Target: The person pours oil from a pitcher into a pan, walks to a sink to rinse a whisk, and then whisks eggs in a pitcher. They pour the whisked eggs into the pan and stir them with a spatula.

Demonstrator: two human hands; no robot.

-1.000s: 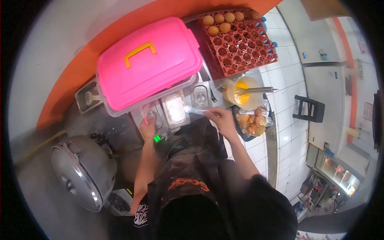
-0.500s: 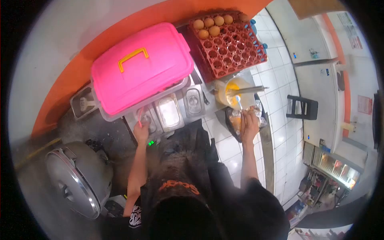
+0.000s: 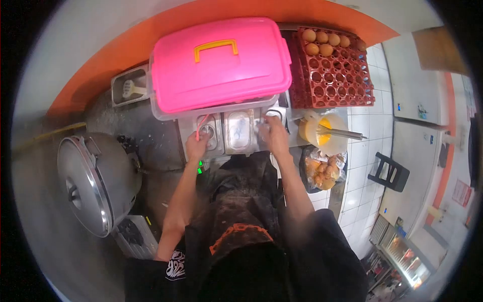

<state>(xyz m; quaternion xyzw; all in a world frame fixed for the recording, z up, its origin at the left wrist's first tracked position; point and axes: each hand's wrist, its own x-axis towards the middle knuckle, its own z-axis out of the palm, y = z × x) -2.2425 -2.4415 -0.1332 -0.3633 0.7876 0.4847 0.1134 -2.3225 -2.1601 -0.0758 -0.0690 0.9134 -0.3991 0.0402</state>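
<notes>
My left hand (image 3: 197, 146) is closed round the handle of a pink utensil (image 3: 203, 123), over a small metal container (image 3: 214, 136). A metal tray with a pale surface (image 3: 239, 132) lies between my hands. My right hand (image 3: 275, 135), slightly blurred, is over the right-hand metal container (image 3: 282, 114); its fingers are bent, and whether they hold anything is unclear. To its right stands a jug of yellow egg mixture (image 3: 325, 132) with a metal whisk (image 3: 347, 134) leaning in it.
Behind the containers sits a pink-lidded box (image 3: 221, 70). Red egg trays (image 3: 334, 78) with several eggs stand at the back right. A bag of eggshells (image 3: 324, 171) lies below the jug. A big lidded pot (image 3: 95, 176) is at the left. A metal tray (image 3: 116, 93) holds a white utensil.
My right hand has moved left, from beside the jug to the metal containers. My left hand still holds the pink utensil. The view has turned, and the bag of eggshells now shows more fully.
</notes>
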